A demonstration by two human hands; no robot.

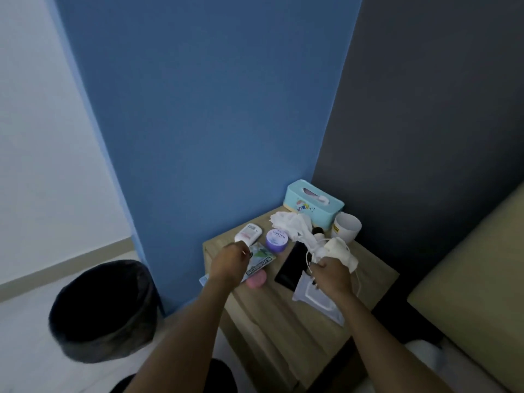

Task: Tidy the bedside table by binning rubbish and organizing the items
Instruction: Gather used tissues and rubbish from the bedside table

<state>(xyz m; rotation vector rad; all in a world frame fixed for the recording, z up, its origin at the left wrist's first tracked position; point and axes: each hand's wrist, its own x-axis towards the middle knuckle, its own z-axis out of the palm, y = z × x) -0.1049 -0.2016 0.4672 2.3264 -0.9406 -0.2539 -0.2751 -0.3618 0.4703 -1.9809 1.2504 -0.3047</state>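
The wooden bedside table (368, 275) stands in the corner, cluttered. My right hand (330, 272) is closed on a bunch of crumpled white tissue (338, 252) with a white cord hanging from it. More crumpled tissue (289, 224) trails toward the back. My left hand (231, 260) hovers with fingers curled over a scissors packet (259, 260); whether it grips anything is unclear. A white tube (248, 235), a purple jar (277, 240), a black phone (293, 266), a pink object (256, 280) and a clear wet-wipes pack (314, 300) lie on the table.
A black bin (103, 310) stands on the floor left of the table. A light-blue tissue box (313, 205) and a white mug (347, 229) sit at the back. A beige bed (476, 282) borders the right side. Blue and grey walls meet behind.
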